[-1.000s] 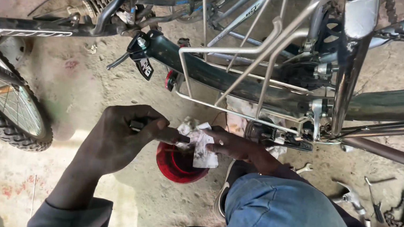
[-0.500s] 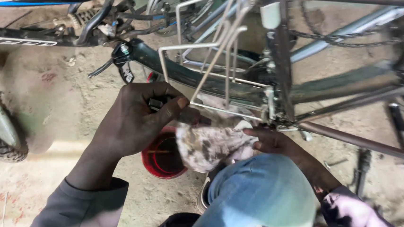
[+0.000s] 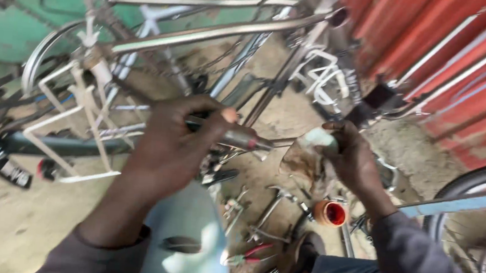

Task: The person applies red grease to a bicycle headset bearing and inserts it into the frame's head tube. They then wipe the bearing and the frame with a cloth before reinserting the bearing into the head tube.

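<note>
My left hand [image 3: 174,143] is shut around a dark metal rod-like bicycle part [image 3: 243,139] whose tip points right. My right hand [image 3: 352,158] grips a dirty whitish rag [image 3: 304,155] just beyond that tip. Both hands are raised in front of an upturned bicycle frame [image 3: 216,32]. Below my right hand a small red open tub [image 3: 330,213] stands on the ground. The picture is blurred by motion.
A white metal rear rack [image 3: 79,113] sits at left. Several hand tools [image 3: 266,212], pliers among them, lie scattered on the sandy ground. A red corrugated wall [image 3: 459,66] fills the upper right. A bicycle wheel with a blue frame tube [image 3: 466,203] is at right. My blue-jeaned knee [image 3: 190,235] is below.
The view has swung right and up. My hands have lifted away from the red tub, and my left hand now holds the rod out toward the rag.
</note>
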